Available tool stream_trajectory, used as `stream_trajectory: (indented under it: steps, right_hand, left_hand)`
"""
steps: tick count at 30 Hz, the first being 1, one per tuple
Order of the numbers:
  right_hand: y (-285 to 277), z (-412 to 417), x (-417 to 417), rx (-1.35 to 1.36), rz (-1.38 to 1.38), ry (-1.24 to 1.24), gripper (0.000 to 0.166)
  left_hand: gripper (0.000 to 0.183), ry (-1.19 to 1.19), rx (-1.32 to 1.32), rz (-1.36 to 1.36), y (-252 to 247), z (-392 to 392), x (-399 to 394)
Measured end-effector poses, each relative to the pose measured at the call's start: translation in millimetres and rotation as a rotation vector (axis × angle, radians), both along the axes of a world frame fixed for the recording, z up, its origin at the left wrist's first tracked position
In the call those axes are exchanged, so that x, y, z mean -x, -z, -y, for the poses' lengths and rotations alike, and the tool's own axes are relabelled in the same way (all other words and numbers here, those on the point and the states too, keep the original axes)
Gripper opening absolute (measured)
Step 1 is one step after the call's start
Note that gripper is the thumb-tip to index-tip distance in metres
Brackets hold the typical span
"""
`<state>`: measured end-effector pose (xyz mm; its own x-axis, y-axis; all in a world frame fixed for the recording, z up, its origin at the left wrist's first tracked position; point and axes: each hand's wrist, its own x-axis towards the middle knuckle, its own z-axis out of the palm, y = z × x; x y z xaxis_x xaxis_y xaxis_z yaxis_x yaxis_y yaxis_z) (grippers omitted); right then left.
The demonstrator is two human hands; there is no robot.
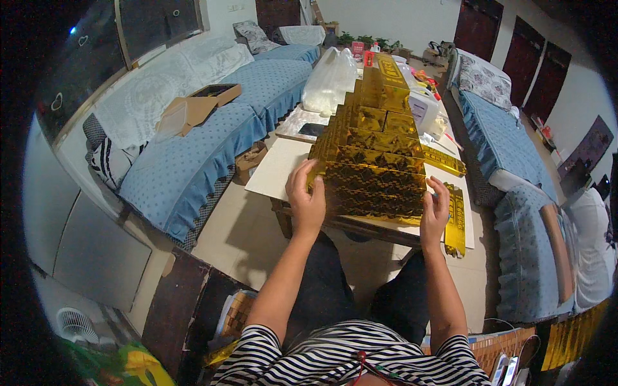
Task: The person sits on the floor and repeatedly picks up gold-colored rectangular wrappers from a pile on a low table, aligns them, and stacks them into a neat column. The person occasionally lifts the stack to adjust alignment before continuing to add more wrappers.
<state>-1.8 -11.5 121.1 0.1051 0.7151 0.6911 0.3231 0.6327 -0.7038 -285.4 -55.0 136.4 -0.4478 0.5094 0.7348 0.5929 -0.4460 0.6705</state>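
A stepped stack of shiny gold foil-paper boxes (pixel 374 181) rises on the table in front of me, narrowing towards the top. At its left edge, my left hand (pixel 307 195) has thumb and fingers around a gold corner. My right hand (pixel 435 212) rests against the lower right side with its fingers bent; their contact is partly hidden. Beside it lies a flat gold paper strip (pixel 454 222) bearing printing, overhanging the table edge. Another gold strip (pixel 444 160) lies farther back on the right.
The white tabletop (pixel 270 166) also carries a white plastic bag (pixel 330 79), a dark phone-like slab (pixel 311 129) and a white plastic jug (pixel 425 111). A blue-covered sofa (pixel 193 149) runs along the left, with an open cardboard box (pixel 198 108) on it. Another blue-covered sofa (pixel 507 135) stands at right.
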Motion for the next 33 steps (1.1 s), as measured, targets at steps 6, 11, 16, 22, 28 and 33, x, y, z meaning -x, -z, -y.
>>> stream_trajectory:
  steps: [6, 11, 16, 22, 28, 33]
  right_hand:
    - [-16, -2, 3, -0.067, 0.025, 0.042, 0.025]
    - [-20, -3, 8, -0.082, 0.039, 0.065, 0.026]
    - [-23, -5, 8, -0.120, 0.122, 0.110, 0.027]
    - [-31, -7, 13, -0.187, 0.204, 0.169, 0.027]
    - [-36, -7, 24, -0.143, 0.140, 0.126, 0.026]
    - [-29, -14, 24, -0.140, 0.112, 0.138, 0.028]
  left_hand:
    - [0.030, -0.034, -0.034, -0.142, -20, -6, -10]
    - [0.030, -0.045, 0.024, -0.171, -22, -11, -9]
    - [0.028, -0.068, 0.065, -0.204, -20, -18, -9]
    - [0.023, -0.075, 0.065, -0.181, -21, -18, -9]
    - [0.020, -0.115, 0.050, -0.220, -22, -20, -8]
    - [0.017, -0.162, 0.056, -0.244, -29, -15, -15]
